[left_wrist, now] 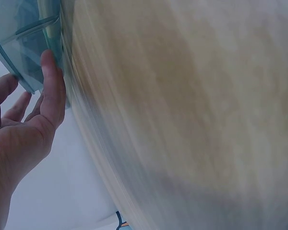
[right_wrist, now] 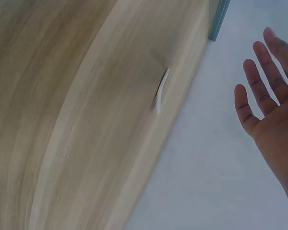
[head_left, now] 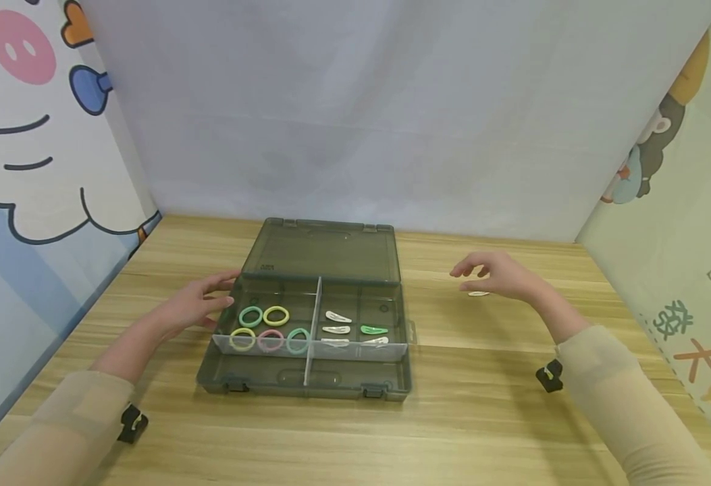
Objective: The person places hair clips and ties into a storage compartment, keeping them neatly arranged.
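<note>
A smoky-grey plastic organizer box lies on the table with its lid folded back. My left hand rests at the box's left side, fingers loosely bent, thumb near the rim; the left wrist view shows this hand at the box's edge. Over the table to the right of the box hovers my right hand, fingers relaxed and nothing in them. Below it lies a white hair clip, partly hidden in the head view; the right wrist view shows the hair clip apart from the right hand.
In the box's left compartment are several hair ties, including a yellow hair tie and a pink hair tie. The right compartment holds several white clips and a green hair clip. A pale curtain hangs behind the wooden table.
</note>
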### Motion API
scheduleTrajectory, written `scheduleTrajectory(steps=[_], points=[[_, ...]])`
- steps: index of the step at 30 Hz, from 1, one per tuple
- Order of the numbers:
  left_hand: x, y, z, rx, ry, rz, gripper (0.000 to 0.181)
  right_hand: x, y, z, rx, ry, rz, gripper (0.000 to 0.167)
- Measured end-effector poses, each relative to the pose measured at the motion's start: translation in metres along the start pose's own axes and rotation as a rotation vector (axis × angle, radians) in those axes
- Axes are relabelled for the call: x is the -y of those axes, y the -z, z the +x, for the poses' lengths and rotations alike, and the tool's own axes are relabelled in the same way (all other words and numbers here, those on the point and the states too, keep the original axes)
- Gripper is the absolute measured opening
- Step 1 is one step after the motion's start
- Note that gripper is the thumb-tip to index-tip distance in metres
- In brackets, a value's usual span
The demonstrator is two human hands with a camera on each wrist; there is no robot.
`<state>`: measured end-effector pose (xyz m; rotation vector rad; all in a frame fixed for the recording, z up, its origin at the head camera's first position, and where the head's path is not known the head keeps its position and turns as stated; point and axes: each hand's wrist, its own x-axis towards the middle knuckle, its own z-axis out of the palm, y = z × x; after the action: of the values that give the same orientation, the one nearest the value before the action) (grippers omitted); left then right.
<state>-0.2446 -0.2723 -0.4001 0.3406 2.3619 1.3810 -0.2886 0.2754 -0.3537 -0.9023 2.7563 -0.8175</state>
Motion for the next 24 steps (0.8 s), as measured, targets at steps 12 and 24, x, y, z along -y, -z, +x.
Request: scheduleTrajectory(steps=[12,24], points=[[0.002,0.002,0.001,0.005,0.008,-0.004,0.062,-0.035,-0.005,-0.011,-0.059,-0.096,0.069,0.027],[0.0,0.001,0.0,0.008,0.01,-0.003,0.062,-0.058,-0.008,-0.018,-0.06,-0.173,0.078,0.027]])
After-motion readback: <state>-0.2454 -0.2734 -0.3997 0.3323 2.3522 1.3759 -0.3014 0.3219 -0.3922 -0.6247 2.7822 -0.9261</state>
